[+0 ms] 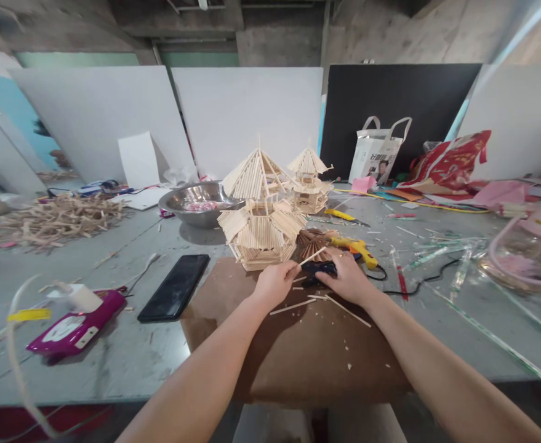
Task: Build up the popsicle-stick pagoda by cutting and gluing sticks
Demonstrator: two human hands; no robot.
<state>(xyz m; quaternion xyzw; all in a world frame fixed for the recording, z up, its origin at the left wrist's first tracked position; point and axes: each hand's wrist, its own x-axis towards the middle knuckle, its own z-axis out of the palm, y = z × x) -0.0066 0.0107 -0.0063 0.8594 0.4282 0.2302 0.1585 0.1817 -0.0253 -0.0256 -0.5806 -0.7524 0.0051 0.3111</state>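
Observation:
My left hand [276,284] pinches a thin wooden stick [312,256], which slants up toward my right hand [346,277]. My right hand curls round a black-handled tool [320,268]; its working end is hidden, so its exact kind is unclear. Just behind the hands stands a pavilion model [263,234] built of wooden sticks, with a tiered roof. A brown pleated fan-like piece [315,243] lies beside its base. A yellow hot glue gun [365,251] rests right beyond my right hand. Several loose sticks [293,306] lie on the brown board [307,357] under my hands.
A smaller stick pavilion [308,178] and a yellow utility knife [341,215] are behind. Leftward are a black phone [175,288], a purple power strip [79,323], a steel bowl [196,212] and a stick pile [67,218]. Plastic strips [464,264] and a cable [418,290] lie rightward.

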